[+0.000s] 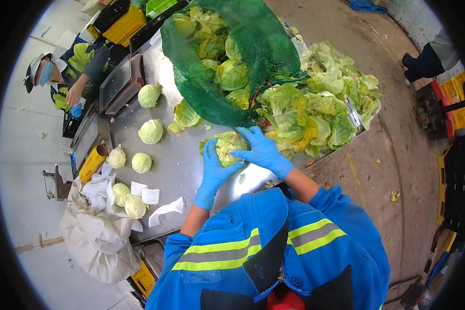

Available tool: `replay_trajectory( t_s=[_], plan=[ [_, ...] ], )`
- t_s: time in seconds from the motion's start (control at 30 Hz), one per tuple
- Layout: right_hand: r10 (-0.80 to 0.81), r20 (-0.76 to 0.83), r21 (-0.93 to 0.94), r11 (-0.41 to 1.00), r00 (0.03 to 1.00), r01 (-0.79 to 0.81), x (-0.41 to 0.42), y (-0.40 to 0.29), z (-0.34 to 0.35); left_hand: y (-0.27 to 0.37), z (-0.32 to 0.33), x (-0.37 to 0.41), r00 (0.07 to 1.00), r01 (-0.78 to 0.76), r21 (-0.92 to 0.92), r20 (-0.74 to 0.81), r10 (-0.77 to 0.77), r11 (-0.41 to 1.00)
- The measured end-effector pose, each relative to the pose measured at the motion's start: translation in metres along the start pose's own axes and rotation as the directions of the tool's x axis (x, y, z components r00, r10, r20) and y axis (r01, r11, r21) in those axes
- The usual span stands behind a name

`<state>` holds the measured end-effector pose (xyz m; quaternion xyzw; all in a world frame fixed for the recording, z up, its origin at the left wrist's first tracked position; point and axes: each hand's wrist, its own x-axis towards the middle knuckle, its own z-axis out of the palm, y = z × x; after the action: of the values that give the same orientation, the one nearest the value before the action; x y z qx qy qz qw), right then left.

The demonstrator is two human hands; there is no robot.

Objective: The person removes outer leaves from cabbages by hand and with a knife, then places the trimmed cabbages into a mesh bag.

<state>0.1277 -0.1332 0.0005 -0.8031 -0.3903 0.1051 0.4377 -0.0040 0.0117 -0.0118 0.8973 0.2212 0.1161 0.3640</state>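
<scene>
A cabbage head [225,146] with browned, ragged outer leaves sits on the steel table [186,155] before me. My left hand [213,170], in a blue glove, clasps its left and near side. Against its right side is my right hand [264,150], also blue-gloved, with the thumb laid on the leaves. A thin dark strip, perhaps a blade, shows between that thumb and the fingers; its grip is partly hidden. Just beyond, a green mesh sack [205,102] lies with its mouth towards me, full of untrimmed cabbages [232,73].
Loose leaves [294,116] heap up on the right, over the table's edge. Pale cabbage heads [151,131] stand on the left, near white mesh sleeves [151,196], a yellow roll [93,162] and a white sack [97,240]. A masked co-worker [77,73] is beside a scale [122,85].
</scene>
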Motion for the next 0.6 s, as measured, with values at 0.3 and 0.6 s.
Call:
replay_trajectory(
  t_s=[0.3,0.6],
  plan=[
    [0.262,-0.052,0.148,0.956,0.964,-0.252,0.043,0.048,0.024,-0.018,0.003,-0.005,0.988,-0.149,0.077,-0.019,0.151,0.986],
    [-0.011,0.086,-0.11,0.994,0.996,0.02,-0.04,0.021,0.005,-0.023,-0.007,-0.004,0.999,-0.037,-0.152,0.004,0.038,0.988]
  ],
)
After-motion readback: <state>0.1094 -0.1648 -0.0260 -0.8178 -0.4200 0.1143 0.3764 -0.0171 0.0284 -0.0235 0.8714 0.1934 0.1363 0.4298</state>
